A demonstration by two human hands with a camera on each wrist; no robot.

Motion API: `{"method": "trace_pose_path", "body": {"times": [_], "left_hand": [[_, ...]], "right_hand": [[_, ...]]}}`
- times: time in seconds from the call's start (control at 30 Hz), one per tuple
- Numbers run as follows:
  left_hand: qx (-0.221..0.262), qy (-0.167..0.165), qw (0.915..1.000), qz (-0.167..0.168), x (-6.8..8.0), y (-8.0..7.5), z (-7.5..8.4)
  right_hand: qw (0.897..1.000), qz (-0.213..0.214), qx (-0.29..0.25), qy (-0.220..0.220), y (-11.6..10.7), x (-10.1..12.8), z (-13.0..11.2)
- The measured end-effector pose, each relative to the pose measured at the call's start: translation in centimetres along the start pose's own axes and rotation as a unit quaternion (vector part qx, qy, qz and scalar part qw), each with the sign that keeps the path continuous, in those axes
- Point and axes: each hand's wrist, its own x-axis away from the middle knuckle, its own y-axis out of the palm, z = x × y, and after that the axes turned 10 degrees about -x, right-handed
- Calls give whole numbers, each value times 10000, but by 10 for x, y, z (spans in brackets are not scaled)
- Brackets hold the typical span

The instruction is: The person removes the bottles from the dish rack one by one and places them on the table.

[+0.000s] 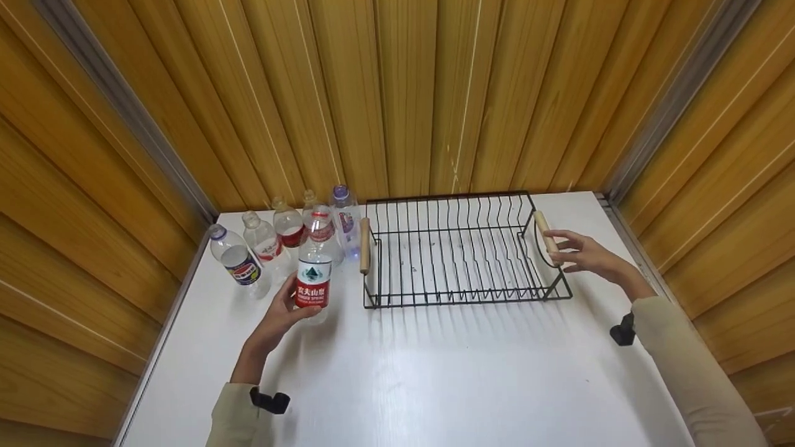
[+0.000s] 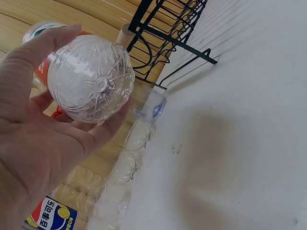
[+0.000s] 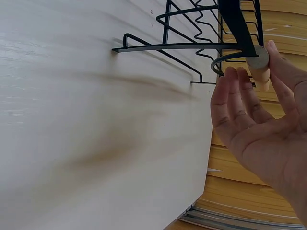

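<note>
In the head view my left hand grips a clear plastic bottle with a red and white label. The bottle is raised off the table, and its ribbed base faces the left wrist camera. My right hand is at the right wooden handle of a black wire dish rack. In the right wrist view its thumb and loosely bent fingers stand around the handle's end, with space between palm and handle. A second wooden handle is on the rack's left side.
Several clear bottles stand to the left of the rack, among them one with a blue and yellow label and one with a purple cap. The white table meets wood-patterned walls at the back and sides.
</note>
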Motion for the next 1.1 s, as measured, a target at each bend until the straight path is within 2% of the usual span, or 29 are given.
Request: {"method": "trace_pose_path", "body": {"times": [0.27,0.47,0.7,0.9,1.1], "left_hand": [[43,-19,9997,251,3,-9,-7],[-90,0,9989,452,12,-16,-13],[-323,16,9960,828,21,-26,-20],[-471,36,9910,1251,31,-40,-27],[-425,-143,9838,1735,44,-55,-39]], "right_hand": [[9998,90,-24,147,2,3,1],[9995,41,-279,127,5,4,3],[9992,73,-353,180,3,5,5],[9991,55,-361,206,3,5,5],[9991,36,-387,159,7,4,5]]}}
